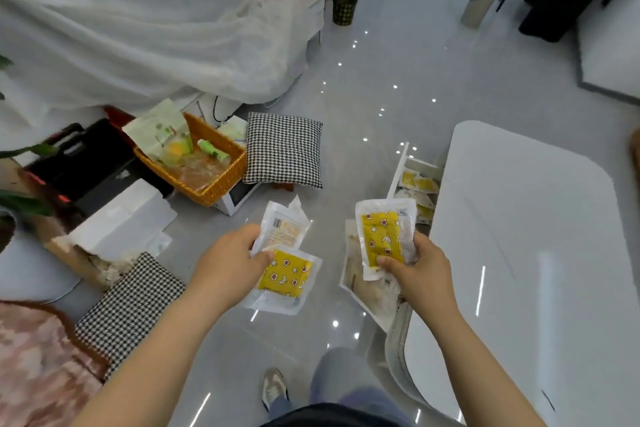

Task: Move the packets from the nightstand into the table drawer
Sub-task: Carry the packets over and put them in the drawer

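My left hand (pixel 232 258) pinches two clear packets over the floor: one with its yellow star-printed side up (pixel 285 276), and a paler one (pixel 285 227) fanned out behind it. My right hand (pixel 414 270) grips another yellow star-printed packet (pixel 382 236), held upright close to the white table (pixel 526 236). The table drawer (pixel 401 166) stands pulled open at the table's left side, beyond my right hand. Several similar yellow packets (pixel 419 184) lie inside it. The nightstand is not in view.
An orange woven basket (pixel 221 180) with loose items sits on a white appliance to the left. Checked cushions lie on the floor at centre (pixel 284 151) and lower left (pixel 133 305). A draped white sheet (pixel 138 28) fills the upper left. A dark bin (pixel 344 5) stands far off.
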A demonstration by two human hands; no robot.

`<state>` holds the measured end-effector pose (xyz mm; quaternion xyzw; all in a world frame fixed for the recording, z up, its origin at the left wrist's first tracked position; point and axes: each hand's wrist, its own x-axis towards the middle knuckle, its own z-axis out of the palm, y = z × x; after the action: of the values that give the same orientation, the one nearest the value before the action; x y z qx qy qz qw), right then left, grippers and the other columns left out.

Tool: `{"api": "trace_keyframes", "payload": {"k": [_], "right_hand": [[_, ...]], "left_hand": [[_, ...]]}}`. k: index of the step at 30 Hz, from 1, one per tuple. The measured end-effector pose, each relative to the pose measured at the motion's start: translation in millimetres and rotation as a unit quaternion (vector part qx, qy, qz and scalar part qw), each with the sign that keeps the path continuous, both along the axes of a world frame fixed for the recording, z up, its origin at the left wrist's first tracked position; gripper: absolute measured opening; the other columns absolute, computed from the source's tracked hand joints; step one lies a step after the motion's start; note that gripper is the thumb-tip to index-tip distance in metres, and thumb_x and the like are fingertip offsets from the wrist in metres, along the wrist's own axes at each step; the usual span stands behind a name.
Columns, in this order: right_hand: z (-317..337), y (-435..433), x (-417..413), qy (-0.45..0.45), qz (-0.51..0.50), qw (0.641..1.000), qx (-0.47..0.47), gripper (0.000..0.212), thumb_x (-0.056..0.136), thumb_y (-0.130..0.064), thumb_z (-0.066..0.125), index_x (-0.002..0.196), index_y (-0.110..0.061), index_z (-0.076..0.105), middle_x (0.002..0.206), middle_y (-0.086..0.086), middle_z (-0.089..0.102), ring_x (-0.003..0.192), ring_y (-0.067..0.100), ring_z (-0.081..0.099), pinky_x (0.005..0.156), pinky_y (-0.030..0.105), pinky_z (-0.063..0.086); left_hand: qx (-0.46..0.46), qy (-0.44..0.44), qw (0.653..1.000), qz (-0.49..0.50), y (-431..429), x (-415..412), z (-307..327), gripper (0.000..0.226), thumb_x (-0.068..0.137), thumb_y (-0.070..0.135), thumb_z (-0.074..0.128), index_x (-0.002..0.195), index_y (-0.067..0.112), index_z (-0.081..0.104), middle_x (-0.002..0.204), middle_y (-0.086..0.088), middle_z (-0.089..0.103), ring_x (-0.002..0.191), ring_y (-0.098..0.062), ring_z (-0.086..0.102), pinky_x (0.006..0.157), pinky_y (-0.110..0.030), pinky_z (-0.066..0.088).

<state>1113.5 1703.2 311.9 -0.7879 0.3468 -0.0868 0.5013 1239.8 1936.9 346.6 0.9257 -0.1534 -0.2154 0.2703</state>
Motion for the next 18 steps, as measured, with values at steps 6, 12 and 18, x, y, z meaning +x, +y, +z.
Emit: {"api": "trace_keyframes", "payload": {"k": [6,12,18], "right_hand": [[-8.5,-29.7,31.6,0.019,-0.082,0.996,-0.004,0.034,0.077,-0.018,0.078,0.101,-0.028,0.057,0.085,-0.020,0.058,0.076,-0.002,0.056,0.063,0.013,0.044],[-23.3,-87.0,74.9,0.031,-0.147,0.989,-0.002,0.031,0.078,-0.019,0.077,0.104,-0.021,0.061,0.094,-0.007,0.066,0.083,0.011,0.063,0.070,0.021,0.050],[-29.5,-146.9,106.2,0.054,-0.199,0.978,-0.009,0.028,0.077,-0.020,0.077,0.101,-0.017,0.062,0.090,-0.004,0.066,0.082,0.015,0.063,0.071,0.026,0.050]], "left_hand": [[-0.010,0.024,0.997,-0.066,-43.7,69.4,-12.7,0.022,0.089,0.029,0.059,0.111,0.027,0.060,0.103,0.008,0.066,0.090,-0.016,0.060,0.073,-0.032,0.050],[-0.015,-0.001,0.993,-0.117,-115.8,140.2,-18.7,0.004,0.089,0.026,0.058,0.092,0.024,0.057,0.088,0.009,0.061,0.081,-0.013,0.056,0.061,-0.028,0.039],[-0.013,0.012,0.986,-0.163,-183.9,195.6,-20.3,0.006,0.089,0.026,0.057,0.094,0.025,0.059,0.088,0.009,0.063,0.082,-0.012,0.058,0.071,-0.032,0.048]]}}
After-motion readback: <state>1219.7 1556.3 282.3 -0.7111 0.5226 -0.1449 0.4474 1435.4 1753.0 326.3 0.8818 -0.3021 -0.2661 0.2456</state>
